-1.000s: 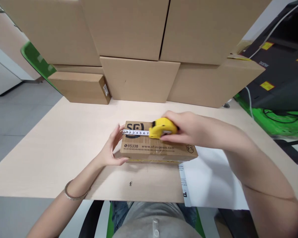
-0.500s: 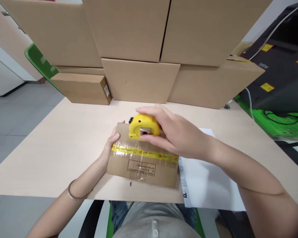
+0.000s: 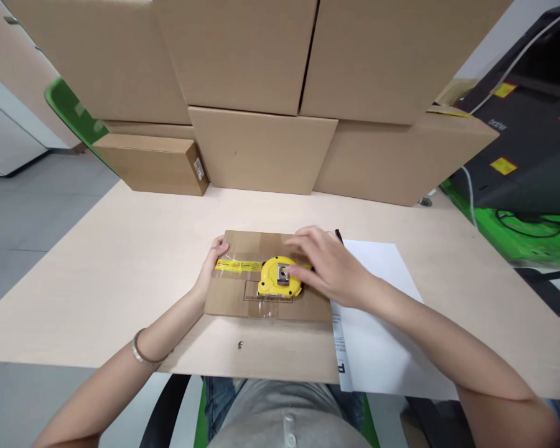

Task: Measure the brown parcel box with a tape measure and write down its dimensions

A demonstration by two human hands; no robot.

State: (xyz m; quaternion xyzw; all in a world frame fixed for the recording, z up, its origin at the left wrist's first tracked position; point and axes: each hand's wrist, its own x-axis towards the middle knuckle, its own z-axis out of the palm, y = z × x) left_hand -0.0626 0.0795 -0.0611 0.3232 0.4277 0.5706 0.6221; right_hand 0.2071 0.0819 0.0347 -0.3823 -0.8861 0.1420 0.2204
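Note:
A small cardboard box (image 3: 233, 298) lies on the table in front of me, with yellow printed tape across its top. My left hand (image 3: 213, 258) grips its left edge, thumb on top. On the box rests a yellow tape measure (image 3: 269, 280), metal clip facing up. My right hand (image 3: 326, 264) is just right of it, fingers apart and spread over the box. Its thumb tip is at the clip; whether it touches is hard to tell. The fingers are not wrapped round the tape measure.
White paper (image 3: 387, 336) lies right of the box, and a black stick-like tip (image 3: 338, 235) shows behind my right hand. Large cartons (image 3: 261, 149) are stacked along the back, with a flatter carton (image 3: 154, 165) at left. A black Brother machine (image 3: 518, 143) stands at right.
The tape measure has come down onto the box, nearer to me, and my right hand has loosened from round it. The box now lies flatter; my left hand still holds its left edge.

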